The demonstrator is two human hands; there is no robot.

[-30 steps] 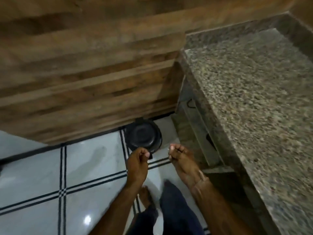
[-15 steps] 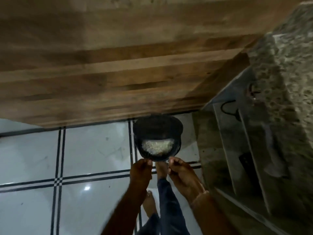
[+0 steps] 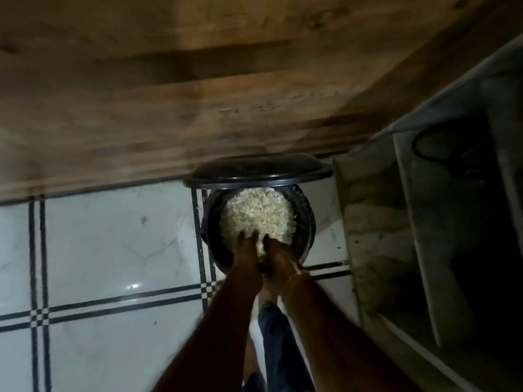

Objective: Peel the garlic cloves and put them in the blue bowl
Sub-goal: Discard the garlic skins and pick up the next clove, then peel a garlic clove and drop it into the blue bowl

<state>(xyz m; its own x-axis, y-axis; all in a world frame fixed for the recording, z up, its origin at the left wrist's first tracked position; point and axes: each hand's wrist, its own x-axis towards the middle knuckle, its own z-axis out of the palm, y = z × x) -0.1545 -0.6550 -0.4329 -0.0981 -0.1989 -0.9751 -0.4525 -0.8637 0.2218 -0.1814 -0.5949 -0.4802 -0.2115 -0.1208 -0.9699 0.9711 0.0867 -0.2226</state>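
Observation:
Over an open black bin (image 3: pixel 307 222) on the floor, my left hand (image 3: pixel 245 251) and my right hand (image 3: pixel 280 257) are pressed close together, fingers pointing down into it. A pale clump of garlic peels (image 3: pixel 261 247) shows between the two hands. The bin holds a heap of pale peels (image 3: pixel 257 213) and its lid (image 3: pixel 257 171) stands tipped back against the wooden cabinet. Neither garlic cloves nor a blue bowl is in view. The frame is dim and blurred.
A wooden cabinet front (image 3: pixel 198 80) rises behind the bin. White floor tiles (image 3: pixel 113 236) with black lines lie to the left. At the right stand the grey shelves of a stone counter unit (image 3: pixel 424 236). My feet and a dark trouser leg (image 3: pixel 278 343) are below my arms.
The view has swung down and closer to the bin. The bin's lid has gone from shut to fully tipped back, and both hands have moved forward over the peels inside.

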